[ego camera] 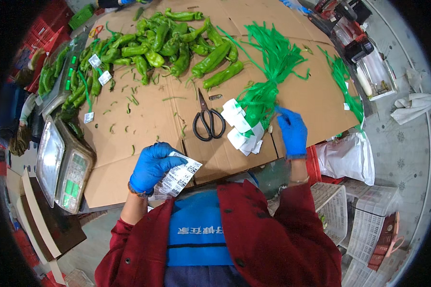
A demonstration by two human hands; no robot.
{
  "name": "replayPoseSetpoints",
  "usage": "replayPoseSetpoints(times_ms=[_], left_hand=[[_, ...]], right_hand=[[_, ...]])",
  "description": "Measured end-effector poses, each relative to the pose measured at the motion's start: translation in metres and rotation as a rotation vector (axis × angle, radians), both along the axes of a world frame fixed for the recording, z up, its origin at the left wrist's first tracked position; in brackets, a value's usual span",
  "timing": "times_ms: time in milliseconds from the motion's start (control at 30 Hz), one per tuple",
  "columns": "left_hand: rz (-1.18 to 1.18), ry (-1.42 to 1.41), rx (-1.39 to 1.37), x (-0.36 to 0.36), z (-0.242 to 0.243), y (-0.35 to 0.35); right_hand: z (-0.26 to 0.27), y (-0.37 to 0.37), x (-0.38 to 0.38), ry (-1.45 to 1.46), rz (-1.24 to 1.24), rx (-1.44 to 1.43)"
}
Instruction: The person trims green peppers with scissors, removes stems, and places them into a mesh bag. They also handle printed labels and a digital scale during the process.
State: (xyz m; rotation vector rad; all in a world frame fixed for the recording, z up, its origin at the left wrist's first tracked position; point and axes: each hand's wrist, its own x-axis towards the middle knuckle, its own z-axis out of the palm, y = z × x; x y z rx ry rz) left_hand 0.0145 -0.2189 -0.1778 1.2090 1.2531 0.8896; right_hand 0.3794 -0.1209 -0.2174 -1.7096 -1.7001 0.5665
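Observation:
My left hand (152, 166), in a blue glove, grips a strip of printed labels (181, 175) at the near edge of the table. Gloved in blue as well, my right hand (292, 131) is beside a bundle of green mesh net bags (267, 79); its fingertips are at the edge of the netting, and whether they pinch a strand cannot be told. White tags (239, 120) are gathered at the bundle's near end. Black-handled scissors (209, 123) lie between my hands, blades pointing away. Beyond them is a pile of green peppers (172, 43).
Cardboard (147, 114) covers the table, with pepper stems scattered on it. Two digital scales (70, 179) stand at left near bagged peppers (89, 80). More green nets (341, 77) hang at the right edge. White plastic crates (328, 208) stand low at right. Another person's gloved hand (296, 5) shows at top.

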Motion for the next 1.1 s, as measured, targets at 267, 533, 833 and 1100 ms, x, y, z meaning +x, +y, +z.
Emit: replayPoseSetpoints(times_ms=[267,533,833,1100], left_hand=[[-0.081,-0.049,0.02,0.019,-0.008,0.008],[-0.142,-0.163,-0.038,0.026,-0.007,0.024],[-0.41,-0.334,-0.02,0.096,-0.028,0.074],[-0.245,-0.316,-0.415,0.133,-0.04,0.079]], right_hand=[[-0.049,0.071,-0.021,-0.619,0.217,0.049],[0.02,0.046,0.022,0.802,0.432,-0.308],[-0.003,-0.007,-0.014,0.83,0.258,-0.334],[-0.013,-0.013,-0.048,1.113,0.1,-0.176]])
